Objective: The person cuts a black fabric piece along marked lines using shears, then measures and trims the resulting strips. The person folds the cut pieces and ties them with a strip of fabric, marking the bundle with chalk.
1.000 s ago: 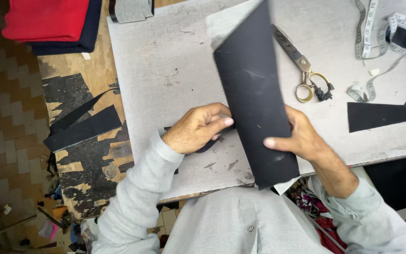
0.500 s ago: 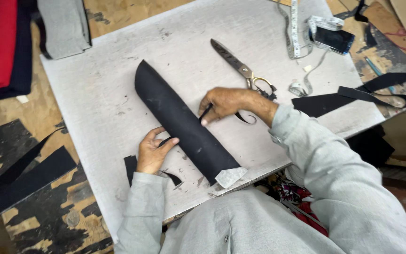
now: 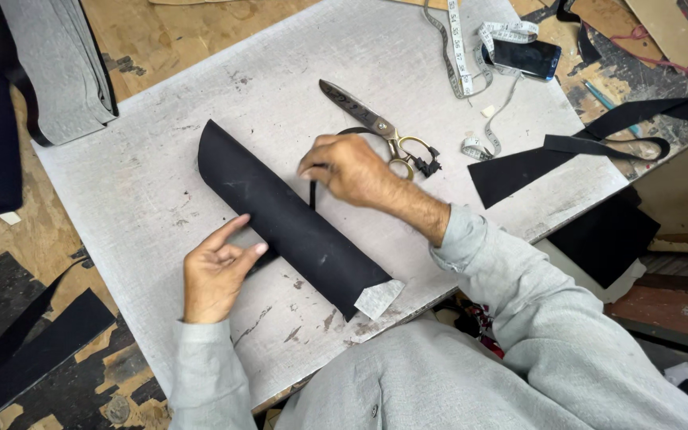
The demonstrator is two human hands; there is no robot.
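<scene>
With your left hand [image 3: 218,275] open-fingered against the folded black fabric piece [image 3: 292,223] on the grey tabletop [image 3: 145,183], your right hand [image 3: 348,169] pinches a thin black strip [image 3: 312,193]; judged next: draw it clear.

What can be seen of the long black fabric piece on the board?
The black fabric piece is matte, cloth-like, and lies as a long curved fold running diagonally across the grey board. A pale lining corner shows at its near end. The left hand touches its near edge; the right hand hovers at its far edge.
</scene>
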